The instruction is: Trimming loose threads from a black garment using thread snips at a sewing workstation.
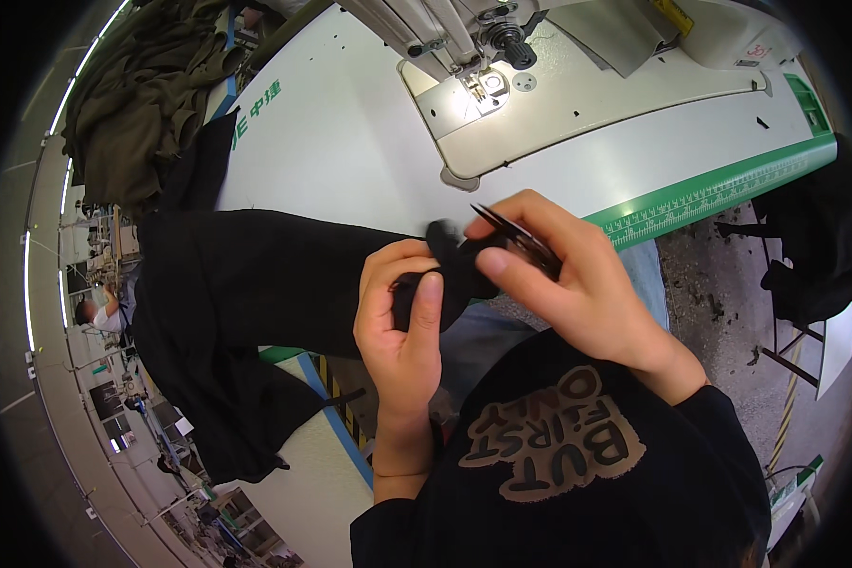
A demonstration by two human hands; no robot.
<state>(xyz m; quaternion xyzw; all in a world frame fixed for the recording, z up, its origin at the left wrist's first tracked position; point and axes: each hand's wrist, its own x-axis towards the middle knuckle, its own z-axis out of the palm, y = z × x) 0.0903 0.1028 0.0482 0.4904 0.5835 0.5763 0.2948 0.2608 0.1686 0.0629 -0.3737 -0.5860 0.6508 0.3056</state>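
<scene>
Landmark: the sewing machine (502, 57) is standing at the far side of the white table (350, 142); all places below are given from it.
Black fabric (256, 284): it is lying on the near-left side of the machine, across the table edge and hanging down toward the person. Its long axis is running from the left toward the hands, and its near end is bunched up between both hands.
Left hand (402, 312): it is closing around the bunched end of the fabric from below, the thumb is pressing on top and the fingers are curling under. The forearm is coming up almost straight from the lower edge.
Right hand (568, 275): it is being nearer to the machine than the left one. It is pinching a small dark snipping tool (516, 235), the thin blades are pointing left toward the fabric end, touching it or just beside it; I cannot tell which. The wrist is bending inward.
Key relation: the fabric end is sitting between the two hands, and the tool tip is meeting it from the right.
Olive cloth pile (142, 85): it is resting far left of the machine, well apart from the hands.
Green ruler strip (710, 199): it is running along the table's front edge, below-right of the machine.
</scene>
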